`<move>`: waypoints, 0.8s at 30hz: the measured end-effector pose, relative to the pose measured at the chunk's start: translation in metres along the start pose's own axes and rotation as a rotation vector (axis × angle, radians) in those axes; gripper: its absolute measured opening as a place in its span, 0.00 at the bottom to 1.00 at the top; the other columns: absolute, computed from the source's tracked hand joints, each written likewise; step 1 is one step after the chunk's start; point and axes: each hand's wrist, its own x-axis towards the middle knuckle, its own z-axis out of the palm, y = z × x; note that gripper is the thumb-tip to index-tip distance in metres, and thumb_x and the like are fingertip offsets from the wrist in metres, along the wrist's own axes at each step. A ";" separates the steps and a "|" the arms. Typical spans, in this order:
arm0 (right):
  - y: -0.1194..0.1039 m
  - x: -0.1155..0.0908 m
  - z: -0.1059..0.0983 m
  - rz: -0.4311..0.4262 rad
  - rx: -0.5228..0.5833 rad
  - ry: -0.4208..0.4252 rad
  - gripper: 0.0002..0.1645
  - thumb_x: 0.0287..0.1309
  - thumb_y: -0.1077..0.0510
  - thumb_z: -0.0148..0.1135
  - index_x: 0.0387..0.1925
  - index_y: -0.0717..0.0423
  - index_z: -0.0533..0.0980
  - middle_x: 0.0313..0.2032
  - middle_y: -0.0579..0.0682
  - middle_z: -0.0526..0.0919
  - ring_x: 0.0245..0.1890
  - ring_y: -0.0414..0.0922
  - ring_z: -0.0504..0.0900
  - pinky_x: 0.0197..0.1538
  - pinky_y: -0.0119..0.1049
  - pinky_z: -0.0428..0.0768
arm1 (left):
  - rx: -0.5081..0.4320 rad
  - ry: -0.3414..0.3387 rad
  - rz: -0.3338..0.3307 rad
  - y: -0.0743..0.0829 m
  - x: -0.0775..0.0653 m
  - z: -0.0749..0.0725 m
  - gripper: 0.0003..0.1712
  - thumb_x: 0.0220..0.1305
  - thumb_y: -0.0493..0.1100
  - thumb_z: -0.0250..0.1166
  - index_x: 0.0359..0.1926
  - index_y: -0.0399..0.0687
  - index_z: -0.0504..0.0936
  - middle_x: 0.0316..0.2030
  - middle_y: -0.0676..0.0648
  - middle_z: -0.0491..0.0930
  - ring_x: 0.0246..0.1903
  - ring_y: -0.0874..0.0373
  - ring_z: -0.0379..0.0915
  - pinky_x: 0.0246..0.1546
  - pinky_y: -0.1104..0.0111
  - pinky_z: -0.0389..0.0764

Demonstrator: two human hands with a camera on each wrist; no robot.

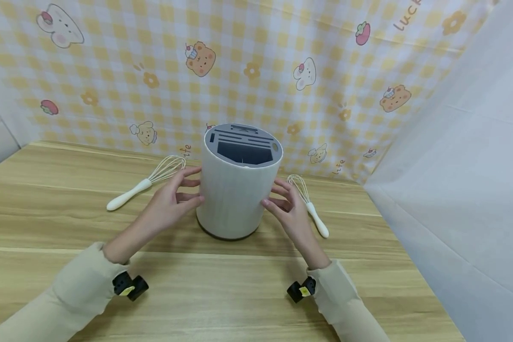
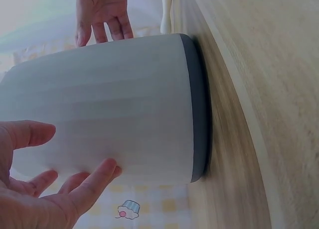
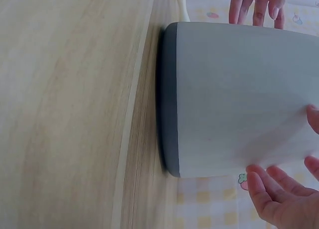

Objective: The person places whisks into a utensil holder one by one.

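Note:
An off-white knife block (image 1: 235,199) with a grey slotted top (image 1: 244,145) and a dark base band (image 2: 197,109) stands upright on the wooden table. My left hand (image 1: 177,194) holds its left side, thumb toward the front and fingers round the side. On the opposite side, my right hand (image 1: 288,204) holds it the same way, fingertips (image 3: 255,170) against the wall. The large slot in the top shows nothing standing in it. Both wrist views show the base right at the tabletop.
A white-handled whisk (image 1: 130,194) lies left of the block, beside my left hand. Another whisk (image 1: 316,218) lies to the right, partly behind my right hand. A yellow checked cloth (image 1: 252,71) hangs behind the table (image 1: 222,294), and a white sheet (image 1: 461,166) borders its right edge.

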 end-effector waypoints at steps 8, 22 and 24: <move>-0.002 -0.005 -0.001 0.024 -0.019 -0.009 0.31 0.54 0.56 0.66 0.59 0.42 0.66 0.55 0.50 0.75 0.50 0.50 0.80 0.53 0.43 0.80 | 0.007 0.002 -0.016 0.000 -0.004 0.002 0.35 0.62 0.35 0.59 0.68 0.46 0.56 0.62 0.34 0.63 0.52 0.39 0.73 0.50 0.55 0.79; -0.004 -0.016 -0.003 0.016 -0.008 -0.027 0.32 0.54 0.57 0.65 0.60 0.42 0.65 0.55 0.51 0.74 0.50 0.50 0.79 0.52 0.40 0.80 | 0.016 -0.003 -0.001 0.006 -0.017 0.005 0.33 0.64 0.35 0.57 0.68 0.45 0.56 0.62 0.34 0.63 0.53 0.38 0.73 0.50 0.54 0.78; -0.005 -0.018 -0.003 0.017 -0.010 -0.030 0.32 0.54 0.57 0.65 0.60 0.42 0.65 0.55 0.51 0.73 0.51 0.50 0.79 0.51 0.40 0.80 | 0.019 -0.005 -0.008 0.008 -0.019 0.005 0.33 0.64 0.35 0.57 0.68 0.45 0.55 0.62 0.33 0.64 0.53 0.38 0.73 0.50 0.54 0.78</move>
